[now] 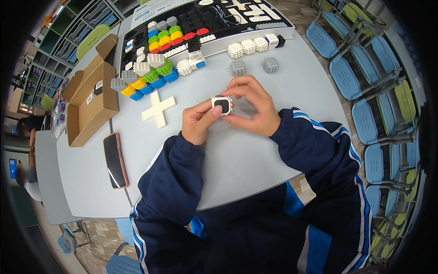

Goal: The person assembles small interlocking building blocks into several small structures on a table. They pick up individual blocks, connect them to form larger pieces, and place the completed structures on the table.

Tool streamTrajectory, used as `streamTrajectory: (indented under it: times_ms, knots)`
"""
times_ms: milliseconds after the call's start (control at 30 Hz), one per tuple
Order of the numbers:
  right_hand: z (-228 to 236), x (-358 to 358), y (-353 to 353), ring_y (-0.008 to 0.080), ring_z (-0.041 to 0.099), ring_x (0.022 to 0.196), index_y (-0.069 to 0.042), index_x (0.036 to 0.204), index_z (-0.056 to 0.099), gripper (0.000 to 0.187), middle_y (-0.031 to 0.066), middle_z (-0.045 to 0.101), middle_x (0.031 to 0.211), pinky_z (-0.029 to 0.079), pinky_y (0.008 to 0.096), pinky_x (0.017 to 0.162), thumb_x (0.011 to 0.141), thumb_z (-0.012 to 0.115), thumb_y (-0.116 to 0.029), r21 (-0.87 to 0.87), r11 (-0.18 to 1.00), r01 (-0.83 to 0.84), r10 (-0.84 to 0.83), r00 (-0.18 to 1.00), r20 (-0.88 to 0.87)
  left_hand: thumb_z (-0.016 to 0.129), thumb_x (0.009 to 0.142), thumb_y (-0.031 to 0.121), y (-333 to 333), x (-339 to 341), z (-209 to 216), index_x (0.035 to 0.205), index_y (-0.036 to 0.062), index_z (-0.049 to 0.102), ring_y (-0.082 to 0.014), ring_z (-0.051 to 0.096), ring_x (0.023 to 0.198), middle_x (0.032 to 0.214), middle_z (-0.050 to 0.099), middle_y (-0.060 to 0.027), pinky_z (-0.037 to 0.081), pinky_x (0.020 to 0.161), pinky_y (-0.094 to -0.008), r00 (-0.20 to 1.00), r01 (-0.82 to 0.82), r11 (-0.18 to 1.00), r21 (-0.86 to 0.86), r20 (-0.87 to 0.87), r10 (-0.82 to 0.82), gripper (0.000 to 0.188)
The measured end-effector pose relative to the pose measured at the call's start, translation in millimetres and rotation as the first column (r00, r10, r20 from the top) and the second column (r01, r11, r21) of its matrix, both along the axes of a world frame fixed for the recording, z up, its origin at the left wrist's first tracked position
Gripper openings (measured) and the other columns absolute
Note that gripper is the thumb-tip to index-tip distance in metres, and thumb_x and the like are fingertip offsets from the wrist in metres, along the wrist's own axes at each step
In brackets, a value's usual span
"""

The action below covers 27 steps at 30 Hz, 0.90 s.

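Observation:
A small white cube block with a dark face and studded sides is held above the table. My left hand pinches it, the thumb lying on the dark face. On the cube's right side, the curved fingers and thumb of my right hand close around its studded edge. To the left lies a white studded cross-shaped piece. Beyond my hands stand two grey studded cubes, one here and the other farther right. A white block with a blue patch sits beside another white studded block.
Several coloured studded cubes stand in stepped rows before a large parts tray. White cubes line up along its front. An open cardboard box and a phone lie left. Stacked chairs stand right.

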State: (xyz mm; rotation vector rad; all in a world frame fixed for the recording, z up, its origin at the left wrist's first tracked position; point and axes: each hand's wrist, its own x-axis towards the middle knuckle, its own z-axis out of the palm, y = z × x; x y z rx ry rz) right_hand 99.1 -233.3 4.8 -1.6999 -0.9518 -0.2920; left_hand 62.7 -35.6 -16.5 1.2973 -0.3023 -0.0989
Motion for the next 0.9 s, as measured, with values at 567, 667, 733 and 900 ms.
streamTrajectory:
  times_ms: [567,667,733,900]
  knots:
    - [-4.3,0.6,3.1,0.0189,0.056,0.105,-0.007,0.12,0.06,0.046,0.0064,0.061,0.118,0.046,0.034,0.093,0.077,0.075,-0.003,0.084,0.996,-0.037,0.056,0.971,-0.233,0.058,0.096,0.028,1.8,6.4,4.3,0.129,-0.0038,0.049,-0.0263,0.059,0.118,0.124,0.06,-0.0164,0.043,0.104,-0.0388,0.969,0.083,0.979,-0.186,-0.213,-0.122,0.047]
    - [3.2,0.3,3.0,0.0216,0.057,0.101,-0.007,0.116,0.062,0.045,0.0083,0.062,0.116,0.047,0.0341,0.09,0.074,0.075,-0.002,0.003,0.997,0.079,-0.079,0.997,-0.011,0.058,0.097,0.021,-2.2,6.4,3.3,0.122,-0.0012,0.052,-0.0258,0.059,0.117,0.121,0.061,-0.0148,0.045,0.102,-0.0387,0.974,0.033,0.986,-0.163,-0.216,-0.068,0.034]
    - [3.9,0.4,2.0,0.0233,0.058,0.098,-0.007,0.115,0.063,0.044,0.0093,0.063,0.113,0.048,0.0339,0.088,0.072,0.074,-0.001,-0.032,0.992,0.123,-0.122,0.992,0.026,0.058,0.097,0.019,-2.9,6.5,2.5,0.117,0.001,0.053,-0.0259,0.059,0.117,0.12,0.062,-0.0145,0.046,0.102,-0.039,0.979,0.013,0.988,-0.153,-0.201,-0.044,0.028]
    - [-2.9,1.4,1.7,0.0189,0.061,0.093,-0.008,0.115,0.062,0.043,0.0064,0.066,0.11,0.048,0.0316,0.088,0.074,0.075,-0.002,0.043,0.999,0.026,-0.016,0.971,-0.239,0.059,0.097,0.016,3.9,9.3,-3.6,0.111,0.0051,0.053,-0.0279,0.059,0.118,0.12,0.062,-0.0158,0.047,0.101,-0.0409,0.96,0.02,0.942,-0.335,-0.257,-0.112,0.019]
